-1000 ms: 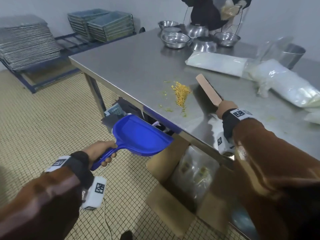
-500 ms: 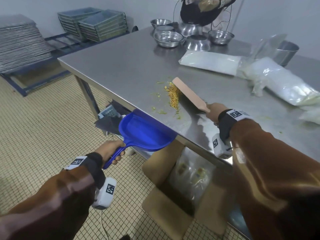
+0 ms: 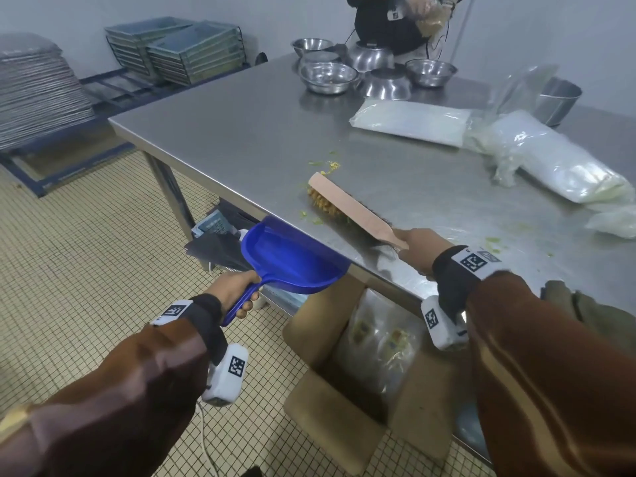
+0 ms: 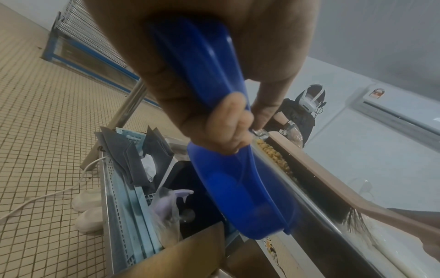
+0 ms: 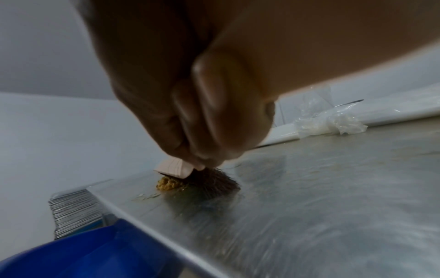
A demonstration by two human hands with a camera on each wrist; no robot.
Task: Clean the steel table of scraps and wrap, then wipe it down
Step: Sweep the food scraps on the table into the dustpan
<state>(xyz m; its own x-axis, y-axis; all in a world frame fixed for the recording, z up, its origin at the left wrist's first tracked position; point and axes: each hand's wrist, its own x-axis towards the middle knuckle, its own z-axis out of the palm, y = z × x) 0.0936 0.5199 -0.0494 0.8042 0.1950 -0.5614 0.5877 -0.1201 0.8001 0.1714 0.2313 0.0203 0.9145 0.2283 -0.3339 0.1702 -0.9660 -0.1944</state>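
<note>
My left hand [image 3: 237, 287] grips the handle of a blue dustpan [image 3: 292, 259], whose lip sits just under the near edge of the steel table [image 3: 241, 132]. My right hand [image 3: 418, 249] grips the handle of a wooden brush [image 3: 351, 208]; its dark bristles press a heap of yellow scraps [image 3: 318, 200] toward that edge. In the left wrist view the dustpan [image 4: 233, 188] hangs below the edge with the scraps [image 4: 273, 159] and brush [image 4: 316, 169] right above it. The right wrist view shows scraps [image 5: 169, 184] bunched before the bristles [image 5: 212, 180]. Loose green-yellow bits [image 3: 327, 164] lie behind the brush.
Two white plastic-wrapped bags [image 3: 413, 122] [image 3: 557, 163] lie on the table's right half, with several steel bowls [image 3: 328, 77] at the far end beside another person [image 3: 389, 22]. An open cardboard box [image 3: 361, 356] stands on the tiled floor below the edge. Stacked trays [image 3: 38, 87] sit at left.
My right hand has swept the brush and the scraps toward the near table edge. My left hand has raised the dustpan up under that edge.
</note>
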